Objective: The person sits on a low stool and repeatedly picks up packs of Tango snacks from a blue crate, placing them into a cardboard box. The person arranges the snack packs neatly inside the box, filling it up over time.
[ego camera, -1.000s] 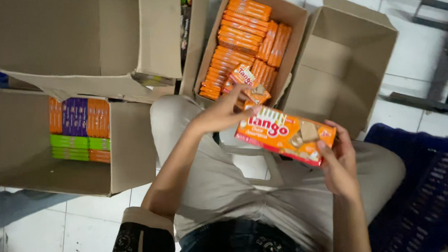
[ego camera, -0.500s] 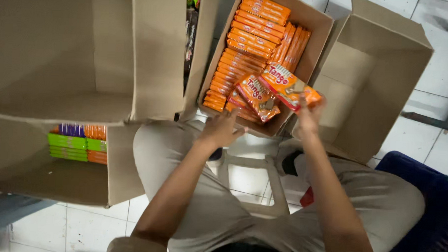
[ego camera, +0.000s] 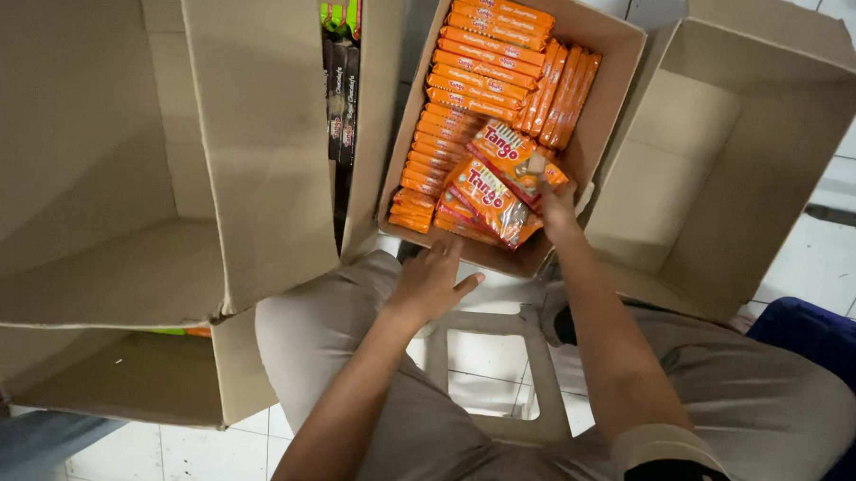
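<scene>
The right hand [ego camera: 554, 205] keeps a clenched grip on an orange wafer pack [ego camera: 518, 156] lying atop the packed rows inside the middle cardboard box [ego camera: 612, 76], while the left hand [ego camera: 433, 281], grip released, rests against that box's near wall.

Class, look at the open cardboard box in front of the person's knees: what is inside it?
The cardboard box holds rows of orange snack packets standing on edge, with two loose orange packets lying on top. The right hand touches one. The box's bottom is covered.
</scene>
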